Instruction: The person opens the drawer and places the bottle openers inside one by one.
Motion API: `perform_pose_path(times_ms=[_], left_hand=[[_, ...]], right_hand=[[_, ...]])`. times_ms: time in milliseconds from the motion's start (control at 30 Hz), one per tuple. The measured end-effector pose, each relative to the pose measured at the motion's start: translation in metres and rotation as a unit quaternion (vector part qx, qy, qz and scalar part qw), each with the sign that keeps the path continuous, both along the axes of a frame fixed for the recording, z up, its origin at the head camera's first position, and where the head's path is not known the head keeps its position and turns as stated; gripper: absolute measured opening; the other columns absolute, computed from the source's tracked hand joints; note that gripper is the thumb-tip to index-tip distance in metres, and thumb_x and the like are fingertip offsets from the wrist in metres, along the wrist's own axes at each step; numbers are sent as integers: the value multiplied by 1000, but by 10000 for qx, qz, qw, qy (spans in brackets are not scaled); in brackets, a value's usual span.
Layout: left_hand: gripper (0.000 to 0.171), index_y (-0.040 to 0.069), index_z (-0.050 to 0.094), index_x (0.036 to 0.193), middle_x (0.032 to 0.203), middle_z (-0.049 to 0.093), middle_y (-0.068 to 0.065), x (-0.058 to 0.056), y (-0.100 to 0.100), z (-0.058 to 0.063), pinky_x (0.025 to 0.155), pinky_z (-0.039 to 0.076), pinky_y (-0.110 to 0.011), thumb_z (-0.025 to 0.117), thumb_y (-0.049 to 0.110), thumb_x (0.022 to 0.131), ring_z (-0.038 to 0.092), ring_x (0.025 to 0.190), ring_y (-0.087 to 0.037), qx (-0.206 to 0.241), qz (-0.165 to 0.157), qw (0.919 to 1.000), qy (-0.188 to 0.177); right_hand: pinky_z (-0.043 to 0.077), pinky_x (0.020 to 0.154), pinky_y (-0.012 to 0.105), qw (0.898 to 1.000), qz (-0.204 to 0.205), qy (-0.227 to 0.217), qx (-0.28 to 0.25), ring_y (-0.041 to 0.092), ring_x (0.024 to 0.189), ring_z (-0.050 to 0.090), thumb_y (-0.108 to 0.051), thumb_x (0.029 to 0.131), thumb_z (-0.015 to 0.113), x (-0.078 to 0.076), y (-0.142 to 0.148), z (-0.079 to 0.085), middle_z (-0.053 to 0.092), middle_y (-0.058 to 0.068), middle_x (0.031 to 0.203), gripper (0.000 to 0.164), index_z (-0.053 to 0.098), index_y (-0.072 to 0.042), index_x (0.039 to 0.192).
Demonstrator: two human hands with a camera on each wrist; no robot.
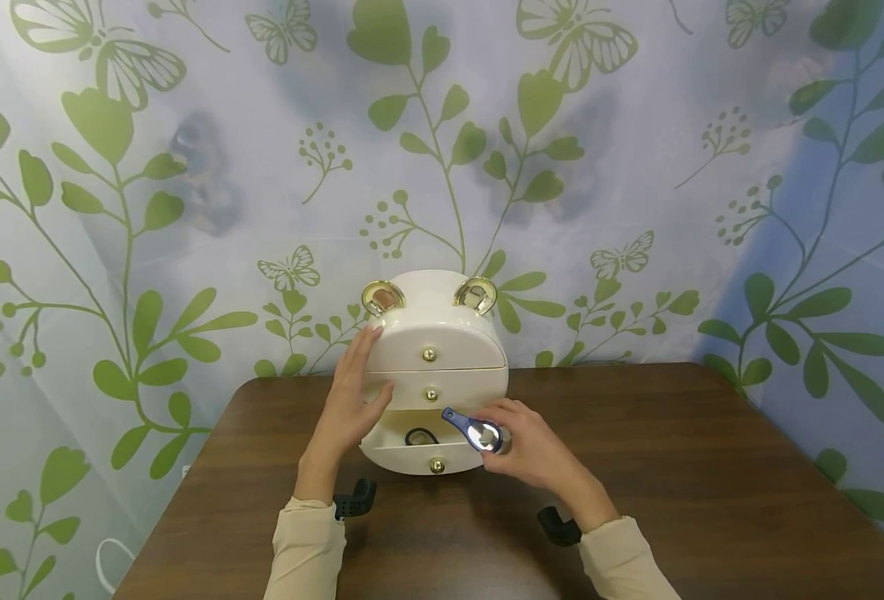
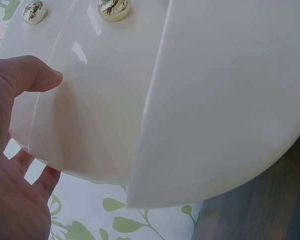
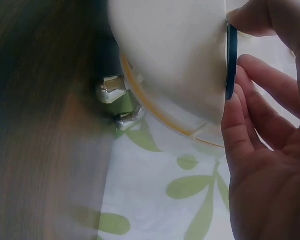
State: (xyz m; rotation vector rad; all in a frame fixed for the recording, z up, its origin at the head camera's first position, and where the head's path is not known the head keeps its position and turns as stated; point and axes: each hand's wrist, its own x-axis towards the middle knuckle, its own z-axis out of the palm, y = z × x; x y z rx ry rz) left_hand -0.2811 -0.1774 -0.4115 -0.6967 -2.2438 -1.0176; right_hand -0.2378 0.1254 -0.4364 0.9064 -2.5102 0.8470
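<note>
A white drawer cabinet (image 1: 404, 340) with gold bear-like ears and gold knobs stands on the table. Its bottom drawer (image 1: 404, 460) is pulled out, and a dark-rimmed oval thing (image 1: 421, 437) lies inside, partly hidden by the drawer front. My right hand (image 1: 533, 446) pinches a small blue hand mirror (image 1: 484, 435) by its round end, above the drawer's right side; its handle points left. In the right wrist view the mirror (image 3: 232, 62) appears edge-on between thumb and fingers. My left hand (image 1: 347, 408) rests at the cabinet's left side, fingers extended along it and thumb at the front.
The brown wooden table (image 1: 681, 467) extends to both sides and in front of the cabinet. Behind hangs a pale cloth (image 1: 442, 217) printed with green leaves and butterflies. A white cable (image 1: 104, 554) loops beside the table's left edge.
</note>
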Motion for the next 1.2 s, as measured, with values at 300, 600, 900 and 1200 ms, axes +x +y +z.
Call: perform_pose_path(times_ms=[300,600,900,1200], left_hand=[[87,17,29,163,167,27,-19,0,0,1,122,20,-63,74,2,90,24,155,-38,-19,-39,10000,84],[85,17,30,162,168,27,-18,-1,0,0,123,19,-61,74,2,91,24,155,-37,-20,-54,9999,84],[84,18,30,162,169,25,-14,-1,0,0,125,16,-59,73,3,92,21,157,-34,-13,-72,10000,-9],[84,18,29,163,169,25,-14,0,0,1,124,17,-61,73,4,92,23,156,-36,-43,-3,10000,-2]], right_hand=[[59,81,39,9997,101,-180,-117,21,104,64,-14,82,82,0,1,0,67,5,124,45,72,-11,125],[60,89,34,9987,324,-54,-384,25,105,72,-8,83,83,-3,1,-4,68,7,123,44,71,-7,126],[61,85,32,9959,199,208,-861,14,96,71,-11,79,88,-3,-7,-6,70,1,113,40,72,-9,116],[61,81,28,9896,131,416,-1373,15,89,73,-8,80,88,3,-19,-7,73,-2,100,28,75,-11,104]])
